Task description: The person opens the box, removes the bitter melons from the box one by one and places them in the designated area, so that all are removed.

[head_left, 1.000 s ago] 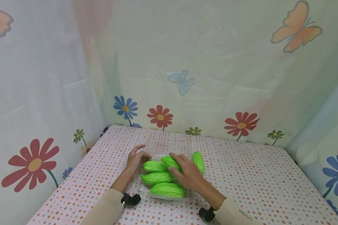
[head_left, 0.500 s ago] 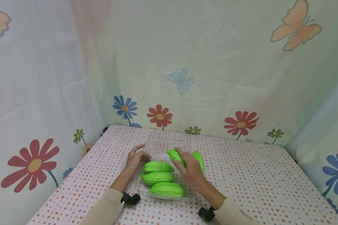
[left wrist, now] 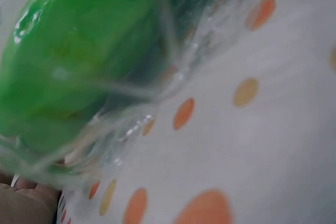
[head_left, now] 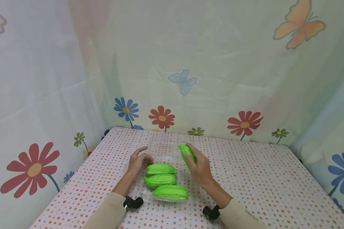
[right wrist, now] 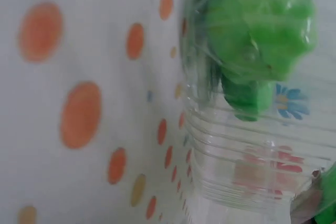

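Gourd [head_left: 186, 154] lifted above clear tray [head_left: 149, 187], gripped by right hand [head_left: 199, 167] | left hand [head_left: 138, 161] relaxed, fingers steadying tray edge | advice: keep tray pinned, lift gourd clear of three remaining gourds [head_left: 161, 180] on dotted surface [head_left: 261, 187].

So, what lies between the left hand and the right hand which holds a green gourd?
In the head view, the clear plastic tray with three green gourds lies between the left hand and the right hand, which grips a fourth gourd.

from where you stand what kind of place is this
Probably a makeshift tabletop booth rather than a real kitchen: a table in a polka-dot cloth, hung sheets printed with flowers and butterflies, and shiny green toy-like gourds in a clear plastic tray.
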A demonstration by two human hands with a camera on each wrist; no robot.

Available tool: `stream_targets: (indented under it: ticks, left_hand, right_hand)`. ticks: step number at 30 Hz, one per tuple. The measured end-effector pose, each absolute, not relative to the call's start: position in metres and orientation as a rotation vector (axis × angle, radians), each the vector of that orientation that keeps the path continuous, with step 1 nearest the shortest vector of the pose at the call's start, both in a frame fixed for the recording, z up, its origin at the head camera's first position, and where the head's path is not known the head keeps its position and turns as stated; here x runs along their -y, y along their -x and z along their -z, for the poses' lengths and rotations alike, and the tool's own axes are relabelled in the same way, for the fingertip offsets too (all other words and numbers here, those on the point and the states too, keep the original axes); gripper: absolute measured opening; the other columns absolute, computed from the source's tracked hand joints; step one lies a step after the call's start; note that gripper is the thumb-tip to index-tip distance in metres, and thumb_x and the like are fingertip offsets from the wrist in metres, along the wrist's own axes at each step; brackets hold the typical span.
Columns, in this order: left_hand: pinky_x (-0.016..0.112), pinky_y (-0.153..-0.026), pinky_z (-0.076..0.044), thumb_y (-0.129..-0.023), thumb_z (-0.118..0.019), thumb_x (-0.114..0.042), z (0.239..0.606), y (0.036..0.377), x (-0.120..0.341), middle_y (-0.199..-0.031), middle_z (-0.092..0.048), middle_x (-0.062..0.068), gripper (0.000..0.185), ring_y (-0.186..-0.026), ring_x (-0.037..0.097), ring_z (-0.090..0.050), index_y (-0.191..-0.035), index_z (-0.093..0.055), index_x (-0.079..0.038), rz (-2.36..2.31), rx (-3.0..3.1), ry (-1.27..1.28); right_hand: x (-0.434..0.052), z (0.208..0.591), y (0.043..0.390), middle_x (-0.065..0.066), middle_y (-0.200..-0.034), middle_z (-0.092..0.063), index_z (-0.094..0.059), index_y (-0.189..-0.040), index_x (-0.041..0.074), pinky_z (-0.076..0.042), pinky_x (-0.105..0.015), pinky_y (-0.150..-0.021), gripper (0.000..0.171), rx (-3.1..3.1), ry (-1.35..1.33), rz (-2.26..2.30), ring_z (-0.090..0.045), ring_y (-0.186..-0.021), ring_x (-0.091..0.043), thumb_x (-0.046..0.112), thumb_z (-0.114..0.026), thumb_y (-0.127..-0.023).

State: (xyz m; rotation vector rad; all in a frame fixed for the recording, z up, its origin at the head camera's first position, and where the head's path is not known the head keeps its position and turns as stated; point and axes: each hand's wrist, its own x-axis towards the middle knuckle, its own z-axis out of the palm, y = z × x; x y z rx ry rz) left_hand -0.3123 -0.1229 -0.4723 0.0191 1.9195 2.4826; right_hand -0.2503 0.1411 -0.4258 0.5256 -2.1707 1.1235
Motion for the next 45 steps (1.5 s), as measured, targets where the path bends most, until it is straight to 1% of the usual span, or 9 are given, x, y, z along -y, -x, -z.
stream_targets:
  ticks: [3, 10, 21, 25, 28, 35, 40, 44, 45]
  left_hand:
    - [0.034, -0.074, -0.060, -0.096, -0.058, -0.005, 0.473, 0.312, 0.123, -0.077, -0.074, 0.004, 0.056, -0.072, 0.018, -0.071, -0.150, -0.043, -0.003, -2.485, -1.917, -0.014]
    - [0.034, -0.073, -0.060, -0.096, -0.057, -0.003, 0.473, 0.312, 0.124, -0.074, -0.073, 0.003, 0.055, -0.070, 0.019, -0.070, -0.149, -0.045, -0.003, -2.484, -1.920, -0.020]
    - [0.033, -0.071, -0.059, -0.097, -0.055, -0.001, 0.470, 0.314, 0.124, -0.074, -0.073, 0.004, 0.053, -0.070, 0.020, -0.070, -0.149, -0.044, -0.002, -2.519, -1.880, -0.023]
    - [0.034, -0.072, -0.060, -0.096, -0.055, -0.002, 0.471, 0.315, 0.124, -0.074, -0.073, 0.003, 0.054, -0.069, 0.019, -0.070, -0.149, -0.044, -0.002, -2.513, -1.875, -0.013]
    - [0.034, -0.073, -0.060, -0.096, -0.056, -0.002, 0.472, 0.314, 0.124, -0.074, -0.073, 0.003, 0.054, -0.070, 0.019, -0.070, -0.149, -0.044, -0.002, -2.502, -1.887, -0.010]
    - [0.035, -0.074, -0.060, -0.097, -0.056, -0.003, 0.471, 0.312, 0.125, -0.077, -0.073, 0.004, 0.054, -0.072, 0.019, -0.070, -0.149, -0.045, -0.004, -2.488, -1.902, -0.010]
    - [0.035, -0.074, -0.060, -0.097, -0.056, -0.003, 0.472, 0.313, 0.125, -0.078, -0.073, 0.005, 0.053, -0.072, 0.020, -0.070, -0.149, -0.044, -0.003, -2.497, -1.892, -0.021]
    - [0.035, -0.073, -0.060, -0.097, -0.055, -0.003, 0.473, 0.314, 0.124, -0.077, -0.073, 0.006, 0.053, -0.072, 0.021, -0.070, -0.149, -0.044, -0.002, -2.498, -1.893, -0.020]
    - [0.035, -0.073, -0.060, -0.097, -0.055, -0.003, 0.474, 0.314, 0.124, -0.077, -0.073, 0.006, 0.053, -0.072, 0.021, -0.070, -0.149, -0.044, -0.002, -2.496, -1.896, -0.019]
  right_hand:
    - [-0.144, 0.424, 0.255, -0.018, -0.100, -0.068, -0.058, -0.142, 0.004, -0.049, -0.025, -0.053, 0.044, 2.153, -0.492, -1.119, -0.056, -0.068, -0.015, 0.014, -0.058, -0.099]
    - [-0.155, 0.422, 0.263, -0.015, -0.086, -0.065, -0.059, -0.141, 0.009, -0.048, -0.028, -0.053, 0.042, 2.225, -0.360, -1.168, -0.054, -0.064, -0.017, 0.018, -0.057, -0.101]
    - [-0.171, 0.421, 0.281, -0.018, -0.089, -0.066, -0.055, -0.144, 0.007, -0.044, -0.034, -0.058, 0.044, 2.285, -0.245, -1.050, -0.052, -0.065, -0.021, 0.021, -0.050, -0.103]
    - [-0.176, 0.420, 0.287, -0.020, -0.095, -0.068, -0.056, -0.144, 0.008, -0.044, -0.037, -0.060, 0.044, 2.290, -0.176, -1.044, -0.053, -0.066, -0.024, 0.023, -0.047, -0.104]
    - [-0.180, 0.420, 0.289, -0.021, -0.104, -0.070, -0.055, -0.146, 0.008, -0.045, -0.040, -0.067, 0.045, 2.311, -0.118, -1.052, -0.053, -0.070, -0.026, 0.025, -0.045, -0.105]
    - [-0.188, 0.420, 0.289, -0.019, -0.084, -0.060, -0.052, -0.147, 0.003, -0.042, -0.039, -0.065, 0.049, 2.407, -0.004, -1.016, -0.048, -0.067, -0.024, 0.027, -0.043, -0.105]
    - [-0.194, 0.421, 0.292, -0.014, -0.080, -0.054, -0.052, -0.145, 0.000, -0.040, -0.035, -0.064, 0.050, 2.454, 0.076, -1.035, -0.046, -0.067, -0.023, 0.028, -0.041, -0.106]
    - [-0.201, 0.423, 0.294, -0.016, -0.086, -0.055, -0.049, -0.147, -0.001, -0.041, -0.036, -0.065, 0.051, 2.476, 0.140, -1.085, -0.049, -0.071, -0.025, 0.028, -0.040, -0.106]
    - [-0.202, 0.424, 0.294, -0.018, -0.091, -0.057, -0.049, -0.146, -0.002, -0.043, -0.037, -0.068, 0.051, 2.485, 0.153, -1.091, -0.050, -0.075, -0.026, 0.028, -0.040, -0.106]
